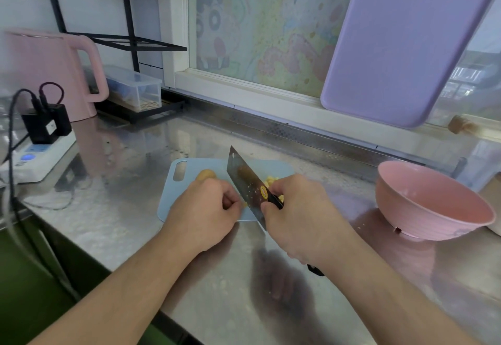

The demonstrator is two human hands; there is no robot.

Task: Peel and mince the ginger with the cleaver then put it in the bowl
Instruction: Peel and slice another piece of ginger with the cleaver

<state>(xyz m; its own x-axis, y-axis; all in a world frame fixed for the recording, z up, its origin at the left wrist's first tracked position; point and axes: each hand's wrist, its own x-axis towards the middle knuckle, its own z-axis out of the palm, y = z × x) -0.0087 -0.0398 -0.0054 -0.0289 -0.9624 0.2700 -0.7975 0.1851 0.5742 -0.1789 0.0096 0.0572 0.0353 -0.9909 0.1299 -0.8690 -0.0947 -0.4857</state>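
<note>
Right hand [295, 214]: fingers and thumb curled round the black handle of the steel cleaver with a yellow-and-red round label [248, 182]. Blade stands nearly on edge over the pale blue plastic cutting board with a slot handle [176, 182], tip pointing away from the person.

Left hand [206, 214]: rests on the board just left of the blade, fingers curled under, knuckles toward the flat of the cleaver. Whether it pinches a piece of ginger cannot be told; the fingertips are hidden.

Ginger, three lots, all on the board:
- one unpeeled tan knob of ginger [205, 174] beyond the left hand, near the slot;
- pale yellow cut ginger bits [272, 180] right of the blade, beyond the right hand;
- a small yellow sliver [244, 204] between the left hand and the blade.

Round pink plastic bowl [433, 203]: on the stainless steel counter [122, 209], well to the right of the board, no ginger seen in it.

Rear left: pink electric kettle [46, 73], white power strip with black plugs [43, 144]. A lilac board [401, 46] leans at the window.
</note>
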